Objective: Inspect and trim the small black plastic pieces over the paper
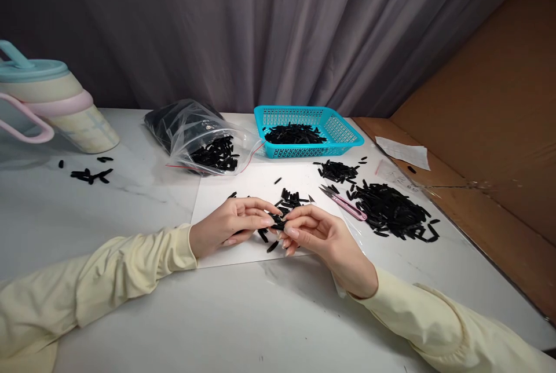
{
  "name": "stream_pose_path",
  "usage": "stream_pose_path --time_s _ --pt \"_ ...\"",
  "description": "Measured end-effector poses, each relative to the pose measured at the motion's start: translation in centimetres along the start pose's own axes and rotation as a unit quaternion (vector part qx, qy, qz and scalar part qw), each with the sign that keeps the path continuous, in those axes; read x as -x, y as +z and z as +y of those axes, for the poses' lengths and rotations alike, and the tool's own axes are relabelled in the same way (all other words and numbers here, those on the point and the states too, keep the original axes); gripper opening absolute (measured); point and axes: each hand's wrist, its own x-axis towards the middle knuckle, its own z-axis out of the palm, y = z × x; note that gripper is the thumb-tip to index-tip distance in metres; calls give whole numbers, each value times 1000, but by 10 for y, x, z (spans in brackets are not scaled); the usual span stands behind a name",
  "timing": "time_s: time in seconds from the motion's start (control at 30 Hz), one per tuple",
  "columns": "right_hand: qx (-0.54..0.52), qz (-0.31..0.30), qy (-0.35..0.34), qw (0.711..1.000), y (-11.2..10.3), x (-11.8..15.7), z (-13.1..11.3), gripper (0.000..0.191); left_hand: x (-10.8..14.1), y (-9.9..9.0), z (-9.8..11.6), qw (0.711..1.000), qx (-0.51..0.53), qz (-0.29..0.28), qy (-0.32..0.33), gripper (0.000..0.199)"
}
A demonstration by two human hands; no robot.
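Over a white sheet of paper [212, 248], my left hand [237, 221] and my right hand [319, 236] meet fingertip to fingertip. Both are closed in a pinch on a small black elongated piece [278, 225], mostly covered by the fingers. Its exact kind does not show. Similar loose black pieces [295, 198] lie on the paper just beyond and beneath the fingers. To the right of my right hand are pink thread snips [350, 206], lying with dark blades pointing away to the left. Beside them spreads a large heap of black pieces [393, 211].
A clear zip bag [182, 130] of black pieces lies at the back, left of a blue basket [299, 153] holding more. A smaller heap [337, 171] sits before the basket. At far left stands a tumbler [87, 130]. Cardboard [490, 130] borders the right side.
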Motion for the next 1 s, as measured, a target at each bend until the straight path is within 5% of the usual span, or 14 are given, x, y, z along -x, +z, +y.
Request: stream_pose_path --time_s 1.0 --pt "-25 -39 -28 999 3 4 1 20 1 -1 -1 999 -22 -39 6 22"
